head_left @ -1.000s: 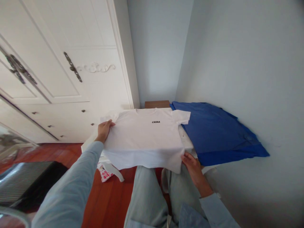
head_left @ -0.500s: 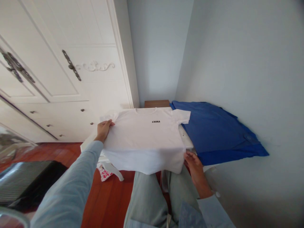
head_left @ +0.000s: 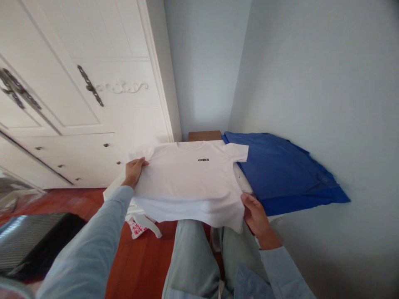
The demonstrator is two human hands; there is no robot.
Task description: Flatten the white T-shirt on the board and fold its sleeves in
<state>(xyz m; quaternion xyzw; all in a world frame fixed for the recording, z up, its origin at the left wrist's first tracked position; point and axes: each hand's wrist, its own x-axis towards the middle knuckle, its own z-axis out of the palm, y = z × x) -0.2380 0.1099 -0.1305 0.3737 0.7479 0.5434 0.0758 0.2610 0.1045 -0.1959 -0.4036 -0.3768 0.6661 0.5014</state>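
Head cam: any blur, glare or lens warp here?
Head view: wide-angle warp bends the wardrobe lines at left; soft even light, no glare; white T-shirt slightly washed out, its CHINA print readable; left hand and right hand sharp; bottom-left corner smeared.

1 wht tee [head_left: 190,182], 1 blue clothes pile [head_left: 280,170], 1 wardrobe [head_left: 77,54], 1 red-print bag [head_left: 137,227].

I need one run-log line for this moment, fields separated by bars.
left hand: grips white CHINA T-shirt by sleeve side | right hand: grips its hem corner | blue garment: lies beside it
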